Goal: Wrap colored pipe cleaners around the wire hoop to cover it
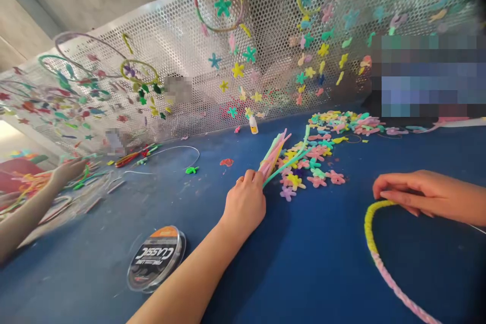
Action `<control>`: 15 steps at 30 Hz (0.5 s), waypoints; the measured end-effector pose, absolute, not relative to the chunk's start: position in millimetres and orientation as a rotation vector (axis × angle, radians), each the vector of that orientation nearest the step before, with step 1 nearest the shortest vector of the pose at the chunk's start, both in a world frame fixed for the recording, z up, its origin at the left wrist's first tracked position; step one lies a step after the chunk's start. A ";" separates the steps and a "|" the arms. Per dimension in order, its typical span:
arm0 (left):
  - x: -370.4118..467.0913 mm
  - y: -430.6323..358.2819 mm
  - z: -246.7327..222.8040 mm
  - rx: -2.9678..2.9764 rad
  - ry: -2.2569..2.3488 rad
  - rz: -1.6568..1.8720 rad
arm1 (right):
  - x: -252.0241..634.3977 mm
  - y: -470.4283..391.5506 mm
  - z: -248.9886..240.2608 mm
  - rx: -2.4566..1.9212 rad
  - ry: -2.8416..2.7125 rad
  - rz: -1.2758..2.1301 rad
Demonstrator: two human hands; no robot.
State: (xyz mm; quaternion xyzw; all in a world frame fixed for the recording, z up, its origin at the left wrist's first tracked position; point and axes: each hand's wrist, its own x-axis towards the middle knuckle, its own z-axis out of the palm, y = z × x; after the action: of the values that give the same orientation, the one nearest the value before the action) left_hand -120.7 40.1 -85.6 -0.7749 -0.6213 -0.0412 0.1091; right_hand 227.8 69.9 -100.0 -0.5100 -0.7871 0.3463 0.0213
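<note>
My left hand [244,202] is closed around a bundle of fuzzy pipe cleaners [272,154], pink, mint and yellow, above the blue table. A teal pipe cleaner [290,163] slants away to the right beside that hand. At the right side, my right hand [429,193] pinches the yellow end of a hoop [391,283] wrapped in yellow and pink fuzzy stems. The hoop curves toward the near edge, and part of it lies out of frame. Just beyond my left hand lies a pile of pastel pipe-cleaner flowers [317,179].
A spool of line [156,259] rests left of my left forearm. Toward the back stand a small white bottle [253,125] and a perforated metal panel [182,61]. Hoops with hanging flowers [238,70] dangle overhead. Another person's arm [41,202] reaches in from the left.
</note>
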 end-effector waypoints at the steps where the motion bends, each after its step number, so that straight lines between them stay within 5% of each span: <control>1: -121.6 41.2 -85.3 -2.270 -1.834 -0.113 | 227.4 69.6 -100.2 -1.588 -2.424 1.068; 15: -116.0 39.5 -79.6 -2.235 -1.891 -0.070 | 230.6 71.0 -96.3 -1.576 -2.470 1.033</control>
State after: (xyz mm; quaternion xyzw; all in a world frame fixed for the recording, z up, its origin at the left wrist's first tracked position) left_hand -116.0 39.5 -79.6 -0.7587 -0.6422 -0.0239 0.1064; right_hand 230.6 71.0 -96.3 -0.5071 -0.7950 0.3324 0.0176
